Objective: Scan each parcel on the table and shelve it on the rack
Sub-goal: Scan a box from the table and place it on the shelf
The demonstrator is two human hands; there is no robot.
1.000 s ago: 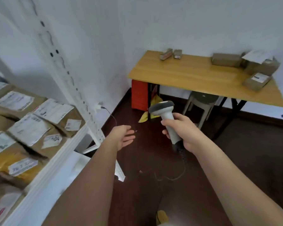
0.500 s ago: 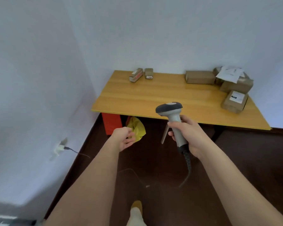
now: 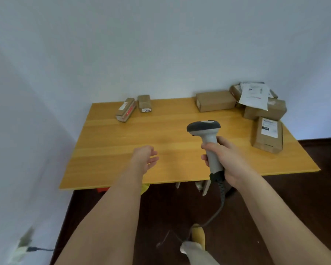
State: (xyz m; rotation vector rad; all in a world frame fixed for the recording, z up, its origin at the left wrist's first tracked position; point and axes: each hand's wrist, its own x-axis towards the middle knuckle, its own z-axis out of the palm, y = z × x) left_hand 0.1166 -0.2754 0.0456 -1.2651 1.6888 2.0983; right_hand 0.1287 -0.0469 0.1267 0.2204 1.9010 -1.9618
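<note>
My right hand [image 3: 224,159] grips the handle of a grey barcode scanner [image 3: 205,131], held upright over the wooden table [image 3: 122,150]; its cable hangs down to the floor. My left hand [image 3: 144,157] hovers empty over the table's near part, fingers loosely curled. Several cardboard parcels lie on the table: two small ones [image 3: 126,109] [image 3: 144,103] at the back left, a longer box [image 3: 215,101] at the back, a stack [image 3: 264,109] with a white sheet on top at the back right, and a labelled box [image 3: 268,134] in front of it. The rack is out of view.
White walls meet in a corner behind the table. A wall socket with a plugged cable [image 3: 25,247] sits low on the left wall. The floor is dark wood. My foot in a yellow slipper [image 3: 198,236] shows at the bottom.
The view swung right from the rack to the table and came closer to it. Both hands now hover over the tabletop, the right one still holding the scanner.
</note>
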